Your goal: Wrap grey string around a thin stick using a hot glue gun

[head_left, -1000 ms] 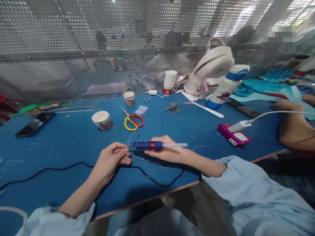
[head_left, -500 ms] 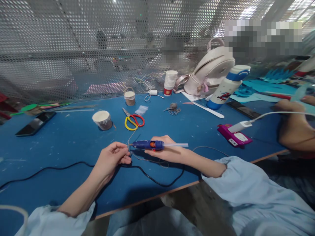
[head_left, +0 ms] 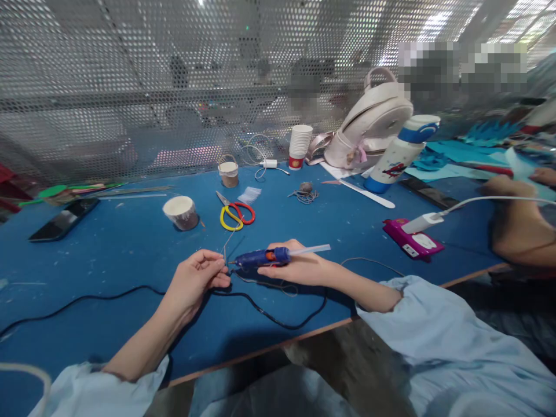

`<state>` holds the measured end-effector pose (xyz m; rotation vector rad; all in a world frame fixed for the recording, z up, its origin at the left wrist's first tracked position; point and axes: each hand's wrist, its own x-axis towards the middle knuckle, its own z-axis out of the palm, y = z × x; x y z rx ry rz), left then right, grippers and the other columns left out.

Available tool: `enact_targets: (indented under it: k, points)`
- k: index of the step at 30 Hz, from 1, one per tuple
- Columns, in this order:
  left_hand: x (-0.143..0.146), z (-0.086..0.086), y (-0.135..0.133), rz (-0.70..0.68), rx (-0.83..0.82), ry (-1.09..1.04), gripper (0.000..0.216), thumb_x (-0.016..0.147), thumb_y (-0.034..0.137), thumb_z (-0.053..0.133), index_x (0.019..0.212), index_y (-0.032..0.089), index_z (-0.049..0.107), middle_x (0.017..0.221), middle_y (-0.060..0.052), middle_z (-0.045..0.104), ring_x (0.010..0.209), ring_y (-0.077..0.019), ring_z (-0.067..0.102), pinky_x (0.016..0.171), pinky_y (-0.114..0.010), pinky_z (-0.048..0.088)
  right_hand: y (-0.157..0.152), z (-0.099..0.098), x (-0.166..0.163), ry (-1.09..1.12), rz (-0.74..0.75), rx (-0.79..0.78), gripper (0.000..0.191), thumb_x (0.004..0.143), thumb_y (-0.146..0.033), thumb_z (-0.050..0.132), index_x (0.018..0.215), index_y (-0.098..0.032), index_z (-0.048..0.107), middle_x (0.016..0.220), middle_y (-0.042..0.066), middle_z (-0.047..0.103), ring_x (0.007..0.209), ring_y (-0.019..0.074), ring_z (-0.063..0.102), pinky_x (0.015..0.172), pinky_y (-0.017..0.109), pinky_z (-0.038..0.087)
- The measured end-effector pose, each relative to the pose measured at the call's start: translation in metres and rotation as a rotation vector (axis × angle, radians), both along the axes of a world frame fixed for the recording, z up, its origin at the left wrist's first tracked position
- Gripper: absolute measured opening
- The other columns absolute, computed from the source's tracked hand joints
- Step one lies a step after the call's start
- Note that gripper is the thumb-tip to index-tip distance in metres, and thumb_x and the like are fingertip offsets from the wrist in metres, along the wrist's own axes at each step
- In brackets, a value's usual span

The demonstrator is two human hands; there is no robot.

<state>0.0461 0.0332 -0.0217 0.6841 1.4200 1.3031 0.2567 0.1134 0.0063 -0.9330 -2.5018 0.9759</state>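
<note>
My right hand (head_left: 293, 267) is wrapped round a blue glue gun (head_left: 260, 258), a clear glue stick (head_left: 310, 250) jutting from its back end. The gun's nozzle points left, close to the fingertips of my left hand (head_left: 202, 272). Between thumb and fingers that hand pinches a thin grey-brown string (head_left: 229, 237), which rises toward the scissors. More of the string lies on the table under the gun. Scissors (head_left: 234, 213) with one yellow and one red handle lie just beyond. To their left a white-topped cup (head_left: 180, 212) with a brownish side stands slightly tilted.
Behind stand a small wrapped cup with a handle (head_left: 229, 174), stacked paper cups (head_left: 300, 146), a bag (head_left: 369, 124) and a bottle (head_left: 402, 153). A string ball (head_left: 306, 190), phone (head_left: 65, 219) and purple power strip (head_left: 412, 239) lie about. A black cord (head_left: 117, 293) crosses in front; another person's hand (head_left: 510, 194) is at right.
The glue gun has tipped slightly, its nozzle now lower and a little farther right from the string. My left hand has hardly moved.
</note>
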Motion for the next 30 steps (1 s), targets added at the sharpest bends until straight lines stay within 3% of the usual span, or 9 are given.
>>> enact_targets:
  k: [5, 8, 12, 15, 19, 22, 25, 27, 30]
  points:
    - [-0.001, 0.001, 0.0, 0.053, 0.016, -0.027, 0.023, 0.061, 0.019, 0.077, 0.076, 0.013, 0.06, 0.058, -0.005, 0.067, 0.045, -0.0119, 0.063, 0.048, -0.019, 0.052, 0.014, -0.002, 0.009, 0.029, -0.206, -0.13, 0.035, 0.08, -0.049, 0.053, 0.072, -0.017, 0.064, 0.06, -0.001, 0.056, 0.054, 0.0106, 0.047, 0.049, 0.022, 0.035]
    - [-0.001, 0.001, 0.0, 0.069, 0.03, -0.04, 0.022, 0.062, 0.018, 0.076, 0.077, 0.012, 0.06, 0.058, -0.005, 0.068, 0.047, -0.0119, 0.064, 0.05, -0.019, 0.053, 0.029, -0.012, 0.01, 0.02, -0.301, -0.094, 0.036, 0.083, -0.048, 0.05, 0.087, -0.016, 0.068, 0.07, 0.001, 0.061, 0.063, 0.0128, 0.053, 0.056, 0.023, 0.039]
    - [-0.002, 0.001, -0.001, 0.079, 0.038, -0.045, 0.022, 0.063, 0.019, 0.076, 0.078, 0.013, 0.061, 0.059, -0.005, 0.068, 0.047, -0.0116, 0.064, 0.05, -0.019, 0.053, 0.041, -0.021, 0.015, -0.077, -0.286, -0.022, 0.037, 0.084, -0.047, 0.049, 0.094, -0.017, 0.067, 0.079, 0.003, 0.064, 0.073, 0.0158, 0.056, 0.065, 0.026, 0.041]
    - [-0.003, 0.003, -0.002, 0.076, 0.066, -0.06, 0.023, 0.063, 0.021, 0.077, 0.077, 0.013, 0.061, 0.06, -0.005, 0.068, 0.047, -0.0115, 0.064, 0.051, -0.019, 0.053, 0.033, -0.015, 0.03, -0.189, -0.275, 0.105, 0.04, 0.082, -0.052, 0.05, 0.088, -0.016, 0.065, 0.078, 0.005, 0.064, 0.071, 0.017, 0.056, 0.063, 0.026, 0.039]
    - [0.0, 0.008, -0.004, 0.072, 0.087, -0.082, 0.024, 0.062, 0.022, 0.077, 0.077, 0.013, 0.061, 0.06, -0.004, 0.068, 0.047, -0.0116, 0.063, 0.05, -0.019, 0.053, -0.001, 0.003, 0.055, -0.346, -0.415, 0.37, 0.033, 0.082, -0.047, 0.054, 0.067, -0.017, 0.058, 0.068, 0.006, 0.062, 0.063, 0.0166, 0.054, 0.061, 0.028, 0.035]
    - [0.005, 0.01, -0.005, 0.061, 0.097, -0.098, 0.024, 0.062, 0.021, 0.078, 0.078, 0.013, 0.062, 0.06, -0.004, 0.068, 0.047, -0.0116, 0.063, 0.05, -0.019, 0.053, -0.025, 0.015, 0.048, -0.197, -0.25, 0.217, 0.026, 0.085, -0.038, 0.051, 0.071, -0.018, 0.058, 0.066, 0.002, 0.061, 0.059, 0.0129, 0.052, 0.059, 0.025, 0.035]
    - [0.008, 0.01, -0.006, 0.039, 0.124, -0.129, 0.025, 0.062, 0.02, 0.078, 0.079, 0.012, 0.062, 0.06, -0.005, 0.069, 0.047, -0.0116, 0.064, 0.049, -0.019, 0.053, -0.032, 0.015, 0.012, 0.062, -0.048, 0.026, 0.017, 0.083, -0.032, 0.055, 0.079, -0.016, 0.06, 0.076, 0.002, 0.063, 0.068, 0.0115, 0.055, 0.065, 0.023, 0.04]
    - [0.009, 0.009, -0.006, 0.035, 0.142, -0.151, 0.026, 0.061, 0.02, 0.079, 0.079, 0.012, 0.061, 0.06, -0.005, 0.069, 0.047, -0.0117, 0.063, 0.049, -0.019, 0.053, -0.026, 0.008, -0.017, 0.183, -0.032, -0.051, 0.016, 0.079, -0.03, 0.06, 0.085, -0.015, 0.061, 0.081, 0.002, 0.063, 0.073, 0.0119, 0.055, 0.069, 0.024, 0.042]
    - [0.008, 0.009, -0.005, 0.043, 0.162, -0.174, 0.029, 0.058, 0.02, 0.08, 0.078, 0.013, 0.061, 0.058, -0.004, 0.069, 0.048, -0.0125, 0.064, 0.049, -0.019, 0.054, -0.016, -0.009, -0.055, 0.292, -0.055, -0.292, 0.021, 0.076, -0.03, 0.063, 0.088, -0.013, 0.062, 0.082, 0.003, 0.063, 0.073, 0.0119, 0.055, 0.069, 0.024, 0.043]
